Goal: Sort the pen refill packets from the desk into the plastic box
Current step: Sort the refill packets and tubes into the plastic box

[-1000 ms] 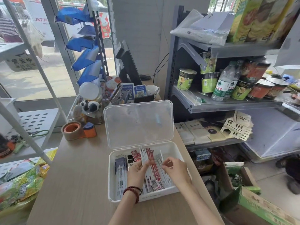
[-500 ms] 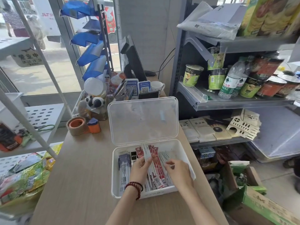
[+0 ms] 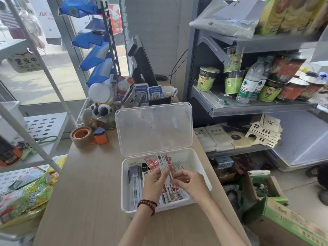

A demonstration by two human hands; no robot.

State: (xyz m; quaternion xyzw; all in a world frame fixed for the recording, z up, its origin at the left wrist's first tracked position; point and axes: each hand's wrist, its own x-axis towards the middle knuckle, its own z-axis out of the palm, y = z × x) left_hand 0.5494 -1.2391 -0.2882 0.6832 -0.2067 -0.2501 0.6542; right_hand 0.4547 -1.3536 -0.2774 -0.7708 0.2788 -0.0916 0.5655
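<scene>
Two bare forearms reach in from the near edge over a pale wooden desk [image 3: 85,183]. The left wrist wears a dark red bead bracelet [image 3: 147,204]. Just beyond it, the left hand [image 3: 156,181] has its fingers and thumb curled round a fan of pen refill packets [image 3: 164,164], slim white and red strips held upright above the box. The right hand [image 3: 191,183], just to the right, has its thumb and forefinger closed in a pinch on the right edge of that fan, the other fingers curled.

Both hands are over a white plastic box [image 3: 124,183] that stands on the desk near its right edge. More red and white packets [image 3: 172,194] lie flat inside it below the hands, and longer dark packets [image 3: 134,185] lie along its left side. Its clear lid [image 3: 154,128] stands open on the far side.

Farther left on the desk is a brown tape roll [image 3: 82,136] in an orange holder. Beyond the lid are a white mug [image 3: 169,91] and a dark monitor [image 3: 142,61]. A grey shelf [image 3: 248,108] at far right holds green noodle cups [image 3: 206,78] and water bottles [image 3: 248,84].
</scene>
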